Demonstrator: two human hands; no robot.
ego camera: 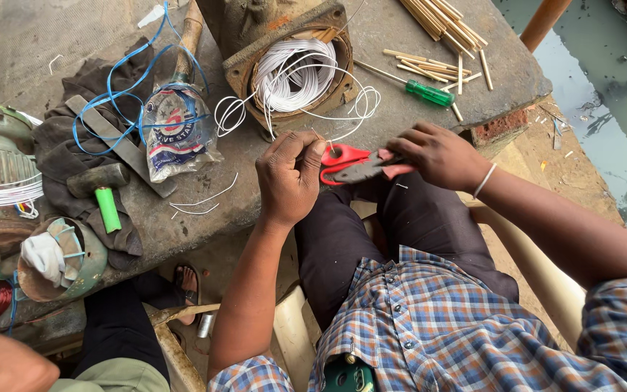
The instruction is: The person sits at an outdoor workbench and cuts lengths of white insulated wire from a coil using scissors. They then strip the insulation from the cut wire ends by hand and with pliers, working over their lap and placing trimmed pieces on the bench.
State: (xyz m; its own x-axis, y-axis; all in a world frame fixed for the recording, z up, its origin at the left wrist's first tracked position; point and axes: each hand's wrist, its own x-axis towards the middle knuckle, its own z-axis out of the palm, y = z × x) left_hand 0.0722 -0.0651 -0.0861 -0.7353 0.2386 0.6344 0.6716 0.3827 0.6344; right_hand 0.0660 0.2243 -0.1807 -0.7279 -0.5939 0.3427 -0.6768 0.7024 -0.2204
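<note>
The left hand [289, 178] has its grip pinched on a thin white wire [318, 136]; the right hand [437, 154] is clamped on red-handled scissors [350, 164] at the desk's [393, 109] near edge, just beside the wire-filled motor stator [297, 69].

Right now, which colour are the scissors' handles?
Red, seen in the head view: scissors in the right hand.
</note>
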